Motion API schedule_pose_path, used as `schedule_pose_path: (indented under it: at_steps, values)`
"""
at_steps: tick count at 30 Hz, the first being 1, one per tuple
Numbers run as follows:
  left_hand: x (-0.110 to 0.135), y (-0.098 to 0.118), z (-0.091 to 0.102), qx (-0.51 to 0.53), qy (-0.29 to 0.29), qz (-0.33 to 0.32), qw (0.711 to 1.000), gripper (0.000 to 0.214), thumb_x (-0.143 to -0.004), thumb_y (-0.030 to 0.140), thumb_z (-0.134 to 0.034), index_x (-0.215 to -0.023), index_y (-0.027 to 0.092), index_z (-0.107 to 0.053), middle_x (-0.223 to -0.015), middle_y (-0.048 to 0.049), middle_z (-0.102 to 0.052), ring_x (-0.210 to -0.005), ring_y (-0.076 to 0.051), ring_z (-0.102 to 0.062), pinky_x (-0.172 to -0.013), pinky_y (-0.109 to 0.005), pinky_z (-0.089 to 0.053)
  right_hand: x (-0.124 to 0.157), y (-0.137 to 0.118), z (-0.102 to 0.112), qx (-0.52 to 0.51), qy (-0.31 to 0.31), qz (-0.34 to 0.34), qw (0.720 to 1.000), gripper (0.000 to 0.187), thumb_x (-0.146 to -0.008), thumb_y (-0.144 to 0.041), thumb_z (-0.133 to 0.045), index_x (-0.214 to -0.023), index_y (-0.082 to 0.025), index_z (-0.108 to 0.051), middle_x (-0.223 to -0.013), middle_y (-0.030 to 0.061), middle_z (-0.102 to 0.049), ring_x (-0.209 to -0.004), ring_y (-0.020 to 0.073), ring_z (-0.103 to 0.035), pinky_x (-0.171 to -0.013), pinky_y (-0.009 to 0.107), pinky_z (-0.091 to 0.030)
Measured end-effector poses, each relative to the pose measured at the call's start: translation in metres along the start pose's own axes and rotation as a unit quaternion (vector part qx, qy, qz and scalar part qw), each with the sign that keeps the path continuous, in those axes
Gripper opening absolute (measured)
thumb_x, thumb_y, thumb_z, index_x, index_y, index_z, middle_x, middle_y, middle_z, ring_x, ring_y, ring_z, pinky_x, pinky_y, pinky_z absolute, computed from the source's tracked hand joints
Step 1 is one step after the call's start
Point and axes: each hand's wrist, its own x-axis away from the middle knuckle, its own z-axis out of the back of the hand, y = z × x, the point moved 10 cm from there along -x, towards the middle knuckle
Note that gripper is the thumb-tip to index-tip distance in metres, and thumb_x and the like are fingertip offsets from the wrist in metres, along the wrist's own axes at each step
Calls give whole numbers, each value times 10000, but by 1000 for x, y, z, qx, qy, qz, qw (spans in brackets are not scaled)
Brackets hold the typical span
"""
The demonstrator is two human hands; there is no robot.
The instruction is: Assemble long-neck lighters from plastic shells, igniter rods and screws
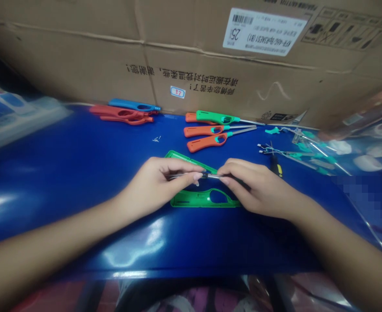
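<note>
In front of me, my left hand [165,177] pinches a thin metal tube [214,176] with a black piece on it between thumb and fingers. From the other side my right hand [259,184] also grips the tube, its fingertips closed close to the left ones. The right fingers hide the tube's far end. Below the hands, on the blue table, lies one half of a green lighter casing [187,199], its inside facing up. A second green casing half [179,157] rests just behind the hands, partly covered by them.
Several assembled lighters [204,144] lie behind my hands. Red casings [119,113] and a blue casing [129,104] are at back left, near small screws [157,139]. A yellow-black screwdriver [278,167] and loose parts [308,151] lie right. A cardboard box [96,52] walls the back.
</note>
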Motion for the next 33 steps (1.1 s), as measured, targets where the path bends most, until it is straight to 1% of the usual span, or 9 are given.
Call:
schedule_pose_path:
  at_steps: [2, 4, 8, 11, 15, 20, 27, 33]
  values:
    - [1, 8, 3, -26, 4, -41, 999, 168, -868, 230, -755, -1026, 204, -808, -1011, -19, -802, -874, -146, -748, -756, -195, -594, -1, 0, 1, -30, 2, -4, 1000, 143, -1033, -236, -468, -1047, -193, -603, -977, 57, -666, -868, 165, -629, -783, 289, -495]
    - [4, 19, 5, -77, 14, -96, 992, 173, -869, 218, -757, -1035, 208, -806, -1013, -20, -797, -866, -141, -737, -741, -194, -580, -1, 0, 1, -50, -3, -7, 999, 151, -1037, -231, -462, -1035, -187, -606, -960, 47, -665, -857, 154, -624, -787, 279, -488]
    - [13, 39, 6, -176, 28, -195, 965, 170, -895, 202, -735, -1050, 199, -804, -989, -27, -796, -868, -134, -725, -791, -198, -563, -1, -1, 1, -62, -8, -9, 998, 172, -1043, -223, -452, -1045, -174, -617, -976, 44, -671, -882, 145, -626, -814, 265, -476]
    - [17, 47, 3, -197, 22, -240, 950, 173, -912, 182, -714, -1062, 186, -797, -975, -34, -796, -870, -128, -728, -808, -189, -562, -1, -2, 1, -62, -4, -5, 998, 170, -1044, -230, -459, -1051, -171, -618, -981, 42, -664, -891, 140, -619, -823, 258, -469]
    - [21, 54, -1, -198, 13, -297, 934, 165, -907, 152, -711, -1051, 156, -792, -951, -54, -790, -836, -124, -733, -774, -178, -565, 1, -4, -2, -71, -11, -2, 997, 163, -1042, -231, -464, -1066, -172, -614, -981, 37, -646, -882, 131, -605, -813, 248, -462]
    - [22, 51, -4, -208, 6, -308, 928, 152, -900, 140, -716, -1032, 119, -787, -945, -77, -784, -818, -124, -733, -759, -174, -563, 1, -8, -3, -49, -4, 8, 999, 151, -1035, -240, -486, -1089, -177, -613, -984, 38, -637, -878, 131, -604, -787, 246, -462]
    - [25, 52, -2, -218, 20, -326, 920, 151, -887, 139, -732, -1029, 129, -784, -934, -73, -783, -805, -125, -732, -768, -178, -567, 1, -9, 2, 35, 22, 24, 999, 144, -1016, -265, -521, -1084, -180, -617, -968, 40, -649, -860, 151, -614, -716, 267, -461]
    - [25, 53, -2, -216, 23, -325, 920, 152, -878, 135, -742, -1023, 123, -785, -923, -72, -784, -793, -121, -730, -753, -171, -562, 2, -12, 7, 60, 46, 41, 996, 142, -993, -270, -560, -1065, -167, -626, -968, 50, -670, -881, 165, -630, -721, 280, -471]
